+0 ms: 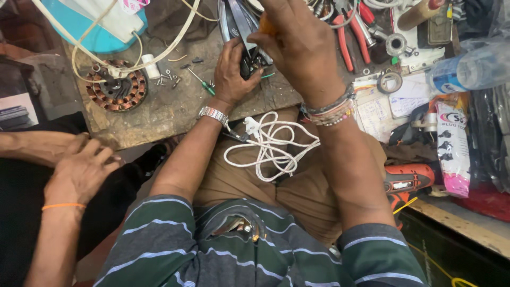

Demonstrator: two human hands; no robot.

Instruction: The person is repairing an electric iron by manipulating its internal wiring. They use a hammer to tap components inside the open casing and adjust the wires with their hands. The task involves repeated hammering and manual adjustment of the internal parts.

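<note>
1. Gripping a dark appliance part [249, 61] at the bench's [159, 114] near edge, the left hand [234, 72] closes around it.
2. Right hand [300, 45] pinches an orange-handled tool [267, 26], probably a screwdriver; tip hidden.
3. Step: working a fastener. Next calls for steady bracing and a square tip.
4. White cord [268, 149] coiled on lap.

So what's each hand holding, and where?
Left hand grips the iron at its dark rear end. Right hand holds an orange-handled tool by the handle.
</note>
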